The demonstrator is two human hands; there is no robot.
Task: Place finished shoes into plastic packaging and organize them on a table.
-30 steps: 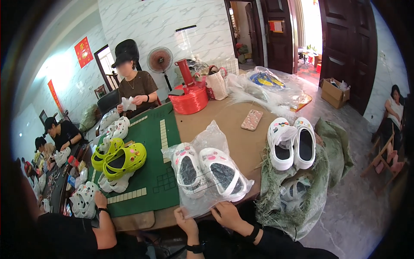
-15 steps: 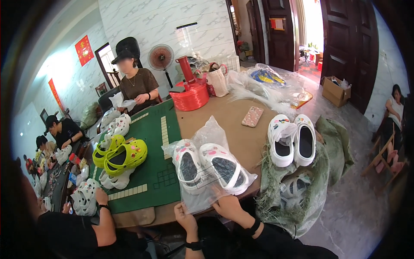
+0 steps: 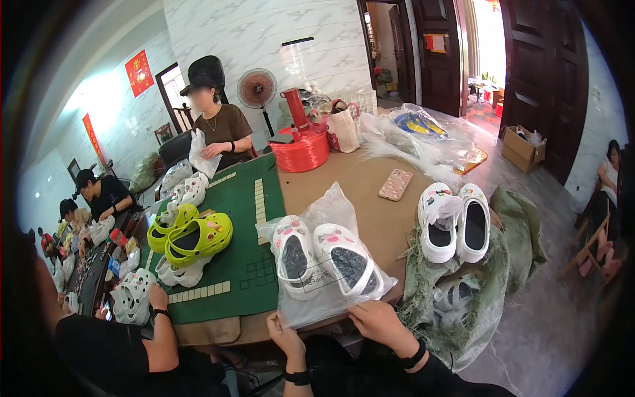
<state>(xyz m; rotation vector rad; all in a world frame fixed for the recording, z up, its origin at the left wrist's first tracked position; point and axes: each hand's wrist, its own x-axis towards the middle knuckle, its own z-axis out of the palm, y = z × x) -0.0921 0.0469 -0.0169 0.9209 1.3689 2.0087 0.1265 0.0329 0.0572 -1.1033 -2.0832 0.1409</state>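
A pair of white clogs (image 3: 293, 255) with pink charms lies inside a clear plastic bag (image 3: 317, 315) at the near edge of the table. My left hand (image 3: 287, 337) pinches the bag's near left corner. Farther right along the same edge, my right hand (image 3: 385, 325) has its thumb and fingers closed on the plastic. Between my hands the bag's edge is drawn out fairly straight. Right of the bag, another pair of white clogs (image 3: 472, 230) with charms rests on top of a green woven sack (image 3: 512, 255).
Lime-green clogs (image 3: 208, 239) sit over white ones on the green mat (image 3: 248, 291). A phone (image 3: 395, 184), a red twine roll (image 3: 301, 153) and loose plastic bags (image 3: 423, 149) lie farther back. At left, a co-worker's arm (image 3: 161, 341) reaches to white clogs (image 3: 131, 296); another person sits across the table.
My right hand has slid rightward along the bag's edge, farther from my left hand. My left hand keeps its pinch at the corner. The whole view has shifted slightly.
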